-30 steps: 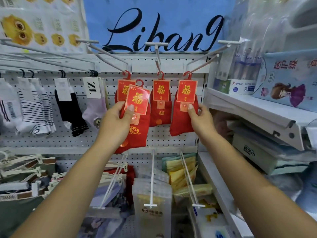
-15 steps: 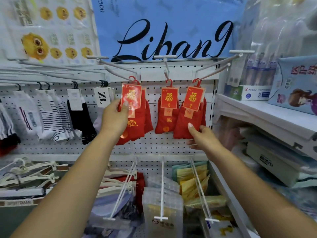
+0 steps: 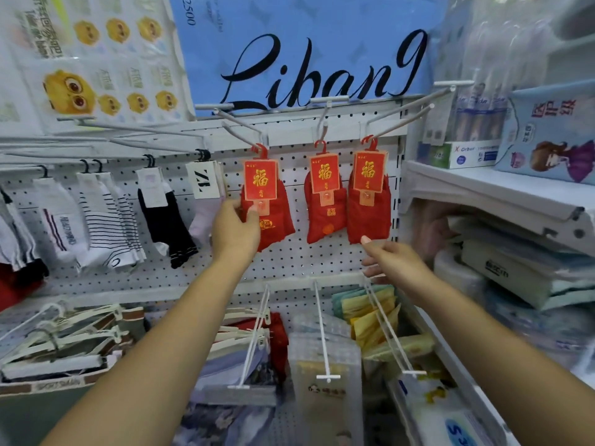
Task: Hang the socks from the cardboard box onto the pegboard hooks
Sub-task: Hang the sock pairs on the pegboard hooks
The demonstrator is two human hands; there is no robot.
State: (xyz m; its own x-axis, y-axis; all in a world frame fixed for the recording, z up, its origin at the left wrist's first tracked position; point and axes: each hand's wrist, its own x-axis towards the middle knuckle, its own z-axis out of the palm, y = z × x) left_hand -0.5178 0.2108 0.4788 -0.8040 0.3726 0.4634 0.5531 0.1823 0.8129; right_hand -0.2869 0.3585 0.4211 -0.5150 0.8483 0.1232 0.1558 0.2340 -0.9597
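- Two hands: right hand [image 3: 391,262] empty, fingers [image 3: 367,240] loosely apart; left hand [image 3: 235,233] pinches the leftmost red carded sock pair [image 3: 273,220].
- Sock pair hangs on a white pegboard hook [image 3: 241,135]; judged soft, light fabric, so grip the stiff card [image 3: 260,180].

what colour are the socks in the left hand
The socks are red, with a red card tag printed in gold; head view shows it.
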